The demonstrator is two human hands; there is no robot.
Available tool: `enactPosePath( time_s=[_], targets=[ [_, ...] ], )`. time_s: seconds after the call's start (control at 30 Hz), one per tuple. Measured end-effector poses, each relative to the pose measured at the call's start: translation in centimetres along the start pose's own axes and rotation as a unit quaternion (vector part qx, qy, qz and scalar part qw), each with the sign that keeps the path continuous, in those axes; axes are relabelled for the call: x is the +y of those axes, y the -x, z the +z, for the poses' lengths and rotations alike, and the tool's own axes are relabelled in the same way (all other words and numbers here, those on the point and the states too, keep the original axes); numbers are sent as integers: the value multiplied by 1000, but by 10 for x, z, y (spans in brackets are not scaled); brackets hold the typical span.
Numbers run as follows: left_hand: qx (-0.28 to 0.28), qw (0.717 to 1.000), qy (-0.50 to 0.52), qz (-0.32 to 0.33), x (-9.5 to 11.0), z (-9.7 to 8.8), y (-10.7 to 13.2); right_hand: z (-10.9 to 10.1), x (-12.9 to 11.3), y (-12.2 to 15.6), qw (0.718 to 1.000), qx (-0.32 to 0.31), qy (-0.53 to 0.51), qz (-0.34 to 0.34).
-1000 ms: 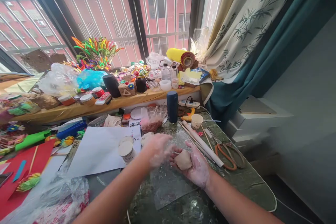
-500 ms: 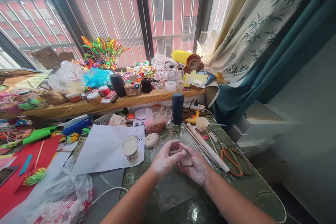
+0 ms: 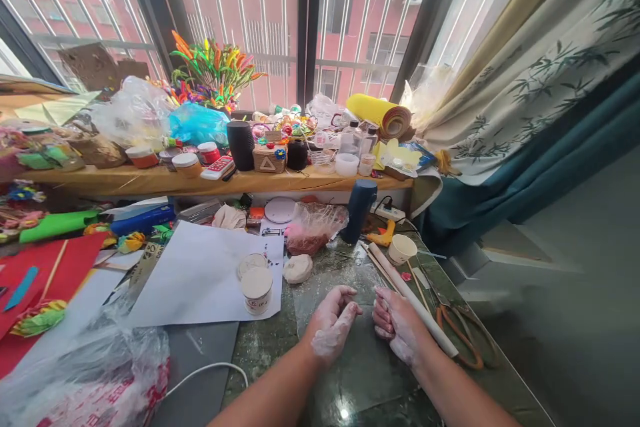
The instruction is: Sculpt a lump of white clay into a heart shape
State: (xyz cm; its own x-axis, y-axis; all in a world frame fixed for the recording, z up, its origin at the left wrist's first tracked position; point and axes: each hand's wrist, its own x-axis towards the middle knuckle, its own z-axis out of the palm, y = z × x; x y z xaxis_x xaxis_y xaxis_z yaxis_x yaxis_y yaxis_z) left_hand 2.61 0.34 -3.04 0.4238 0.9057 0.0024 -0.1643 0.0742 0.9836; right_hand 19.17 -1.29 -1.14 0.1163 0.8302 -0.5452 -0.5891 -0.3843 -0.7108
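My left hand (image 3: 333, 321), dusted with white powder, hovers over the clear sheet (image 3: 345, 363) on the dark green table. Its fingers curve loosely, with the thumb apart, and no object shows in them. Just to its right, my right hand (image 3: 397, 325) is closed in a fist, also whitened. The piece of white clay seen against its palm half a second ago is now hidden, apparently inside the curled fingers. A larger lump of white clay (image 3: 298, 269) lies beyond the left hand. Left of it, a paper cup (image 3: 257, 291) stands on white paper (image 3: 200, 273).
Right of my hands lie a pale rolling pin (image 3: 413, 300), thin sticks and orange-handled scissors (image 3: 460, 337). Behind them stand another paper cup (image 3: 403, 250), a yellow glue gun (image 3: 383, 233) and a dark blue cylinder (image 3: 359, 211). A plastic bag (image 3: 95, 367) lies front left.
My hands have parted: the left moved off the clay, while the right closed into a fist. The camera view has tilted and shifted.
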Motion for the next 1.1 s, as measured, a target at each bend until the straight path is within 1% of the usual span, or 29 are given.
enactPosePath(
  time_s=[0.07,0.1,0.17,0.23,0.27,0.33,0.37,0.43,0.5,0.53,0.6,0.67,0.7,0.77,0.83,0.9,0.97,1.0,1.03,1.07,1.1],
  targets=[
    [-15,1000,-7,10,-7,-2,-1,2,4,-1,1000,12,15,-4],
    [-10,1000,-8,17,-9,-3,-1,4,5,-2,1000,16,22,-6],
    [18,999,-14,48,-10,-5,1,13,7,0,999,32,38,-13],
    [43,993,-47,103,-7,-7,4,27,7,7,998,28,52,-14],
    [48,986,-77,143,-4,-8,6,35,5,13,998,11,54,-7],
    [35,965,-139,217,4,-11,10,50,2,30,991,-109,58,57],
    [33,957,-158,241,8,-13,11,57,0,40,983,-150,58,86],
    [37,949,-170,261,17,-16,12,66,-4,58,970,-207,58,111],
    [62,956,-154,240,24,-18,12,68,-6,67,965,-228,49,119],
    [76,966,-132,211,27,-19,11,66,-6,68,967,-221,47,116],
    [119,983,-70,123,30,-20,8,58,-6,63,977,-179,59,103],
    [158,987,-11,39,30,-19,3,49,-4,53,985,-118,86,91],
    [170,985,9,11,29,-18,0,44,-2,48,988,-93,92,84],
    [175,984,29,-14,26,-15,-6,39,4,41,992,-71,77,72],
    [174,984,36,-24,23,-14,-8,39,12,39,994,-77,35,66],
    [167,985,28,-26,24,-14,-6,43,22,42,992,-104,-7,68],
    [136,991,2,-2,29,-15,2,49,30,46,990,-125,-31,58],
    [103,994,-15,24,32,-16,6,52,33,48,991,-120,-39,44],
    [33,994,-62,89,37,-17,11,54,34,49,993,-109,-46,25],
    [-29,983,-100,148,41,-18,15,55,34,49,994,-95,-52,8],
    [-71,972,-122,188,45,-18,19,56,33,49,995,-86,-55,-5]
  ],
)
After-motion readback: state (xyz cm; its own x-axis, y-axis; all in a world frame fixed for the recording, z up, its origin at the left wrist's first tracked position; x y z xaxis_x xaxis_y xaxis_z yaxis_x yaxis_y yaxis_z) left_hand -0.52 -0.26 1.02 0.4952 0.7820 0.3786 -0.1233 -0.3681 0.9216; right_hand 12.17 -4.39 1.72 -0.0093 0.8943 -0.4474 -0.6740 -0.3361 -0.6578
